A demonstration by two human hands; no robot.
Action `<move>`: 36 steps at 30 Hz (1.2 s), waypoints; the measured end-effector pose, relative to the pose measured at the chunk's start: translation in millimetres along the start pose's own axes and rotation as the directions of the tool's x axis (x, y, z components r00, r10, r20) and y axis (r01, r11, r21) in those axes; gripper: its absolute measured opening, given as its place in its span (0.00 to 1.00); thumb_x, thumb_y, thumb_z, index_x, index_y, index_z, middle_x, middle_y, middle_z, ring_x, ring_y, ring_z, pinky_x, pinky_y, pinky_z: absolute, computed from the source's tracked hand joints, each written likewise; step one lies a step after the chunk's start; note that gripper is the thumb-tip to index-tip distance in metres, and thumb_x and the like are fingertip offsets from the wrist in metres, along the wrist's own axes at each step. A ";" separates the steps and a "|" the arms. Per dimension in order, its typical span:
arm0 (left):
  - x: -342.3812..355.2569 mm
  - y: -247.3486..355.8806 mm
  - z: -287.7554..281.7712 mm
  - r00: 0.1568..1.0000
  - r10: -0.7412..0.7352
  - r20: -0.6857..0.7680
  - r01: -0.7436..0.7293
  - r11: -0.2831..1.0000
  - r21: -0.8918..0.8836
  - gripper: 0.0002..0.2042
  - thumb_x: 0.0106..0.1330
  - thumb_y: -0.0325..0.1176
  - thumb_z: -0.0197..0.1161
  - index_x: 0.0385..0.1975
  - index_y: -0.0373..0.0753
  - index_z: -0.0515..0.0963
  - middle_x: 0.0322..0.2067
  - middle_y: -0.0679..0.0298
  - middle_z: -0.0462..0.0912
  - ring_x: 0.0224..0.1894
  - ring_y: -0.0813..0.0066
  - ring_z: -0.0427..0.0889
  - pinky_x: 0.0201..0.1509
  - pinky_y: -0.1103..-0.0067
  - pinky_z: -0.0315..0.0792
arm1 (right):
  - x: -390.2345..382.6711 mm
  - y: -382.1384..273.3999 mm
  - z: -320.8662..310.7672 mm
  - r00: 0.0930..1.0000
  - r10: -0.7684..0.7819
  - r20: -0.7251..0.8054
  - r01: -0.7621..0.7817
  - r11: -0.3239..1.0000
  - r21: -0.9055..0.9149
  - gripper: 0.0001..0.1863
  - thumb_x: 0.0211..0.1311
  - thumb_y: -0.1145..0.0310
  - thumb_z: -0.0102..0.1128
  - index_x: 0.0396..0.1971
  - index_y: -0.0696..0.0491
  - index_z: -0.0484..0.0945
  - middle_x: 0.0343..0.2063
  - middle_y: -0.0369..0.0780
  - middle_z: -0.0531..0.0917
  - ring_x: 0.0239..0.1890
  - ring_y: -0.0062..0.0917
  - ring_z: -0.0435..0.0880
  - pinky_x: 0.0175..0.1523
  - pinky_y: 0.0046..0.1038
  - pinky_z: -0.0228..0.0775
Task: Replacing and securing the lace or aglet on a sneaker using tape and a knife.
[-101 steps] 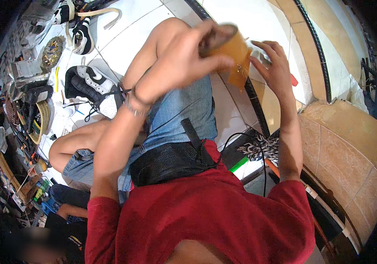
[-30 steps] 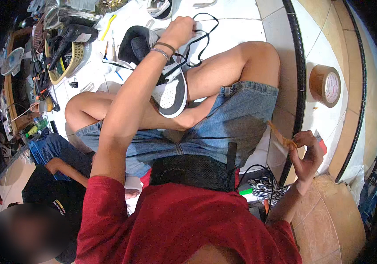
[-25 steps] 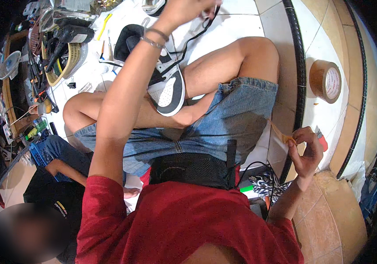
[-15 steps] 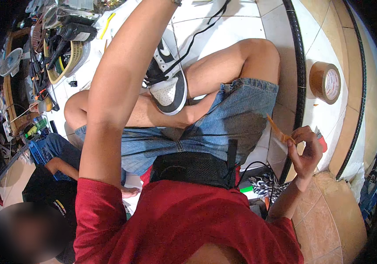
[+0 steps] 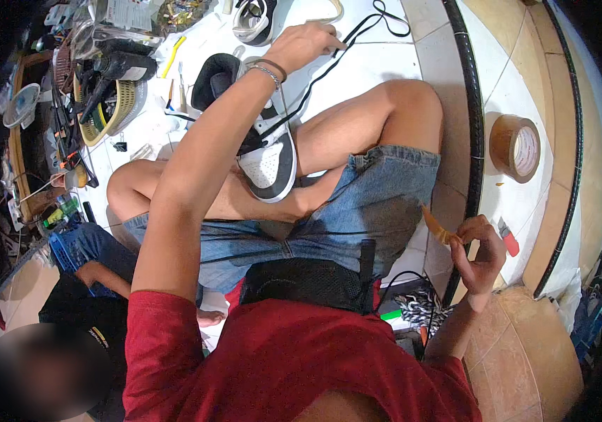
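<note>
A black, white and grey sneaker rests on my crossed legs, its toe toward me. From it a long black shoelace runs up and right across the floor, ending in loose loops. My left hand reaches past the sneaker, fingers curled, with the fingertips closed at the lace. At the right, beside my thigh, my right hand pinches a short strip of brown tape between thumb and finger. The strip's free end points up and left.
Brown tape roll and red-handled cutter lie to the right, past a black-edged step. Another shoe stands at the far side. A yellow basket of tools is left; a person sits lower left.
My left hand has come back toward me, into view beside the lace. My right hand keeps its pinch on the tape strip. The whole view has shifted slightly, showing more of the far floor.
</note>
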State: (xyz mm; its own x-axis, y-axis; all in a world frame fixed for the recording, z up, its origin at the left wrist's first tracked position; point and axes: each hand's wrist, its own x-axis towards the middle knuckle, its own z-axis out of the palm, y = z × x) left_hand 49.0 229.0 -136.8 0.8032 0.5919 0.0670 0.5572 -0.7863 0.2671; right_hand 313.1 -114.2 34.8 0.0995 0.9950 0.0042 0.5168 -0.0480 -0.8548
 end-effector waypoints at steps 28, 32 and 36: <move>-128.5 211.0 -181.3 0.927 -0.334 -0.172 -0.005 0.447 -0.894 0.07 0.58 0.20 0.70 0.36 0.29 0.83 0.36 0.59 0.84 0.39 0.76 0.81 0.44 0.82 0.72 | 35.1 -122.5 19.3 0.990 -0.076 0.117 0.034 0.946 0.324 0.11 0.49 0.71 0.69 0.27 0.57 0.73 0.31 0.43 0.79 0.35 0.29 0.79 0.46 0.30 0.70; -135.2 216.9 -180.4 0.915 -0.322 -0.242 -0.054 0.498 -0.866 0.08 0.58 0.20 0.70 0.37 0.29 0.83 0.37 0.58 0.84 0.39 0.75 0.81 0.44 0.80 0.73 | 42.7 -126.5 33.5 0.934 -0.353 0.053 0.343 0.928 0.145 0.11 0.43 0.74 0.71 0.27 0.55 0.77 0.34 0.40 0.79 0.40 0.27 0.79 0.45 0.26 0.70; -139.9 216.0 -184.0 0.898 -0.339 -0.281 -0.076 0.508 -0.858 0.07 0.58 0.21 0.70 0.36 0.30 0.83 0.36 0.58 0.84 0.38 0.74 0.81 0.44 0.81 0.73 | 39.9 -139.6 29.0 0.907 -0.396 0.142 0.407 0.912 -0.055 0.12 0.43 0.74 0.72 0.27 0.55 0.77 0.36 0.40 0.79 0.39 0.29 0.78 0.44 0.27 0.69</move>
State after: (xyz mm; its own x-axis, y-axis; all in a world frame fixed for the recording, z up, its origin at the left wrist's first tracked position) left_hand 18.2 9.0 88.4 0.4729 0.8479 0.2396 0.0410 -0.2928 0.9553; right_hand 220.2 -65.2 139.2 -0.2357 0.9339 0.2687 0.5582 0.3564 -0.7492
